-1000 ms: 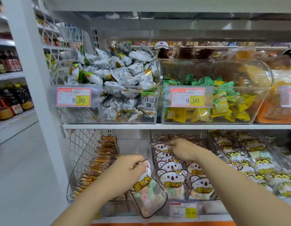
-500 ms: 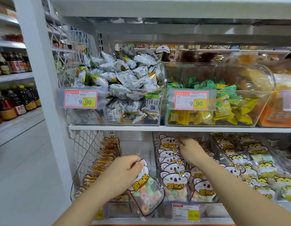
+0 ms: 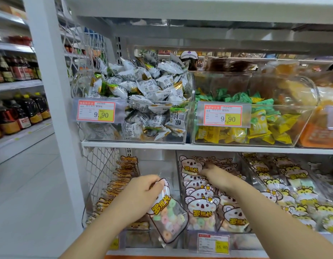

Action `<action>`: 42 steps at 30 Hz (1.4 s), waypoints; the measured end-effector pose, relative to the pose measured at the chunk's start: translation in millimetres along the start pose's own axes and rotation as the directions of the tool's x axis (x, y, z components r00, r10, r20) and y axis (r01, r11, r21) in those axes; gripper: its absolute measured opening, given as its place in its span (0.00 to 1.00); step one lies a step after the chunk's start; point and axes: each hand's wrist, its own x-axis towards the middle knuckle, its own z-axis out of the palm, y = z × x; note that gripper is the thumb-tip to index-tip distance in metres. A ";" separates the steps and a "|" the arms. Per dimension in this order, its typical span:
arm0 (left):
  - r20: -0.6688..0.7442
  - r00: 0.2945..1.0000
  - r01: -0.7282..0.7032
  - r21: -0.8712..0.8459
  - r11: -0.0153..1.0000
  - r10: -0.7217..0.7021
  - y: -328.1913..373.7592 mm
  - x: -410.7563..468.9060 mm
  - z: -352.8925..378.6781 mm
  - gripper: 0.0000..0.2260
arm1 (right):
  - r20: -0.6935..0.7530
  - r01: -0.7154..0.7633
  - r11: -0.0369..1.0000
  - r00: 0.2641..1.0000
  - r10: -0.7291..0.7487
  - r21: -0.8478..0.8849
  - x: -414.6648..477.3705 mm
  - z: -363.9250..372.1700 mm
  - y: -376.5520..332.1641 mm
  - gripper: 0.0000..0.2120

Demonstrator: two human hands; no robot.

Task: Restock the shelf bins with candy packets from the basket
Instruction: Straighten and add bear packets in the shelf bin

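Observation:
My left hand (image 3: 141,195) grips the top of a clear koala-print candy packet (image 3: 168,219) filled with pastel rings, held in front of the lower shelf. My right hand (image 3: 213,171) reaches into the middle clear bin (image 3: 180,184) on the lower shelf, fingers pressed among the back rows of matching koala packets (image 3: 201,204). Whether its fingers pinch a packet is hidden. The basket is out of view.
Left lower bin (image 3: 98,200) holds orange bear packets; right lower bin (image 3: 292,187) holds yellow tiger packets. Upper shelf bins carry white wrapped candies (image 3: 143,86) and green-yellow candies (image 3: 255,124). A white upright post (image 3: 55,109) stands left, with bottles (image 3: 22,114) on shelves beyond it.
My right hand has pushed farther back and up into the koala bin. The left hand with its packet has hardly moved. The view shifted slightly left.

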 end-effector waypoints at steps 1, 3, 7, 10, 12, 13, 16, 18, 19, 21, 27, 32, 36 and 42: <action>-0.019 1.000 -0.002 -0.002 1.000 0.002 -0.4 -1.1 -0.7 0.18 | -0.025 0.024 1.000 0.999 -0.024 0.001 1.8 0.0 2.7 0.17; -0.067 0.998 0.003 -0.008 1.000 -0.004 -2.4 -2.5 -3.4 0.18 | -0.086 0.091 0.995 0.992 -0.094 -0.046 3.4 1.1 3.6 0.20; -0.170 0.981 0.077 -0.079 0.994 -0.089 -11.5 -0.6 -10.4 0.18 | -0.222 0.123 0.989 0.965 -0.140 -0.086 4.7 2.0 -1.5 0.13; -0.232 0.958 0.147 -0.119 0.982 -0.171 -18.1 0.3 -12.8 0.18 | -0.212 0.031 0.993 0.976 -0.054 -0.111 7.0 -3.0 -9.5 0.16; -0.261 0.942 0.174 -0.159 0.972 -0.211 -21.1 1.6 -13.5 0.18 | -0.182 -0.066 0.982 0.983 0.033 -0.175 12.4 -4.3 -10.9 0.17; -0.272 0.934 0.187 -0.186 0.965 -0.234 -22.2 1.9 -13.9 0.19 | -0.161 -0.096 0.967 0.985 0.058 -0.234 16.0 -3.8 -10.0 0.17; -0.265 0.922 0.217 -0.253 0.943 -0.283 -23.2 1.1 -14.5 0.20 | -0.157 -0.122 0.921 0.985 0.068 -0.371 15.6 -4.0 -5.8 0.15; -0.232 0.924 0.227 -0.302 0.926 -0.302 -23.0 -0.5 -14.4 0.17 | -0.183 -0.130 0.915 0.981 0.062 -0.383 14.9 -6.7 -0.8 0.15; -0.216 0.926 0.232 -0.319 0.919 -0.309 -21.6 -1.7 -14.5 0.13 | -0.177 -0.126 0.906 0.983 0.058 -0.404 14.8 -9.0 0.0 0.15; -0.182 0.930 0.245 -0.337 0.909 -0.319 -20.3 -2.3 -15.0 0.10 | -0.152 -0.113 0.891 0.987 0.050 -0.441 13.5 -12.2 -3.3 0.16; -0.221 0.910 0.237 -0.420 0.876 -0.352 -26.6 4.6 -6.8 0.12 | -0.039 0.021 0.975 0.999 -0.031 -0.222 7.9 -6.9 -10.6 0.26; -0.316 0.887 0.201 -0.393 0.897 -0.337 -24.1 11.9 4.1 0.12 | -0.044 0.035 0.973 0.998 -0.046 -0.230 15.8 -3.1 -16.0 0.20; -0.360 0.893 0.150 -0.329 0.932 -0.271 -24.8 18.9 6.1 0.09 | -0.050 0.054 0.925 0.996 -0.078 -0.376 17.9 -3.8 -16.3 0.16; -0.398 0.895 0.137 -0.178 0.974 -0.199 -36.7 21.0 9.9 0.12 | 0.106 0.106 0.831 0.993 -0.057 -0.546 20.5 -0.2 -29.5 0.19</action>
